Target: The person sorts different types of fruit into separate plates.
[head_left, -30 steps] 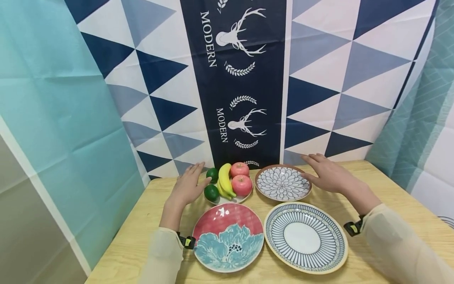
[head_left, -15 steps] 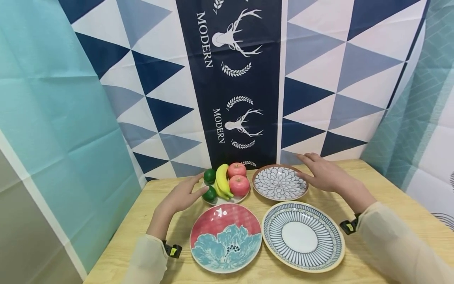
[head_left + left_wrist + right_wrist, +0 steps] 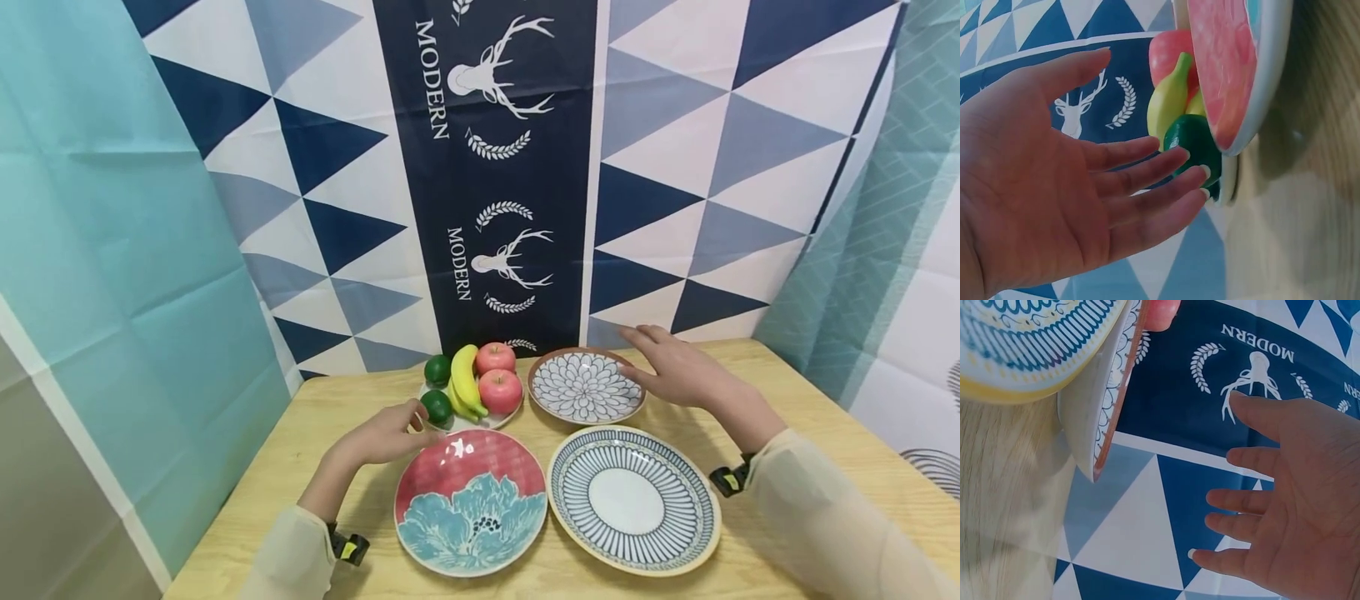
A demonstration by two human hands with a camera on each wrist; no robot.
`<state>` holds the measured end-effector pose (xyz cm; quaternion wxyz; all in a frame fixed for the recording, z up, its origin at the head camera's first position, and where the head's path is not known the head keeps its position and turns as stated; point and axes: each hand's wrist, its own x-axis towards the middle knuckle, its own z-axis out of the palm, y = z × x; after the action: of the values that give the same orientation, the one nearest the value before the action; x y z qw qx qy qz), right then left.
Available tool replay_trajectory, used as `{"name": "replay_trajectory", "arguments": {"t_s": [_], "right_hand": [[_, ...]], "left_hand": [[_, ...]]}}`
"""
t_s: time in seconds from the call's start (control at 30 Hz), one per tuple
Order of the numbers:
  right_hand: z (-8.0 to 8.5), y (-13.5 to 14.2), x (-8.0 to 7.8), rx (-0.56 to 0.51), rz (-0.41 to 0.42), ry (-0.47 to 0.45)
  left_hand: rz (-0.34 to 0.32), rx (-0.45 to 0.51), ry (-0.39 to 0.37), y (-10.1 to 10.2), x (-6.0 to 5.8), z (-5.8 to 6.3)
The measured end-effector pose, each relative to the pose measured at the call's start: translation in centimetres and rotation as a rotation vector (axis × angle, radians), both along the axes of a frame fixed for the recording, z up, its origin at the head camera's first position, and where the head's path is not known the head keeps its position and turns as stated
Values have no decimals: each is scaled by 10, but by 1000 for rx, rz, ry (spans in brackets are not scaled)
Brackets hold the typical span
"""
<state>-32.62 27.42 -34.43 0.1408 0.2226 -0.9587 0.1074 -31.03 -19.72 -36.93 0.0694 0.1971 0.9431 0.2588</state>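
My left hand hovers over the upper left rim of a red plate with a blue flower. Its fingers are fairly straight and hold nothing, as the left wrist view shows. Just beyond is a small white plate bearing two green fruits, yellow bananas and two red apples. My right hand, fingers extended and holding nothing, is above the right edge of a brown-rimmed plate with a petal pattern. Nearer to me lies a larger blue-and-white striped plate.
All plates sit on a light wooden table. A patterned cloth with triangles and deer heads hangs behind its back edge. Teal fabric hangs at the left and right sides.
My left hand has drawn back from beside the fruit plate, down and toward me, to the red plate's rim. The right hand stays nearly in place, and the view shifts slightly.
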Motion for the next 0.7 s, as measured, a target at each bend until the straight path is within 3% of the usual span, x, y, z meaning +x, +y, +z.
{"name": "replay_trajectory", "arguments": {"t_s": [0.13, 0.33, 0.7], "right_hand": [[1, 1, -1, -3, -13, -22], [1, 3, -1, -5, -21, -37], [1, 2, 0, -7, -22, -33]], "left_hand": [[-7, 3, -79, 0, -2, -5], [36, 51, -232, 0, -10, -17], [17, 79, -282, -6, -18, -35]]}}
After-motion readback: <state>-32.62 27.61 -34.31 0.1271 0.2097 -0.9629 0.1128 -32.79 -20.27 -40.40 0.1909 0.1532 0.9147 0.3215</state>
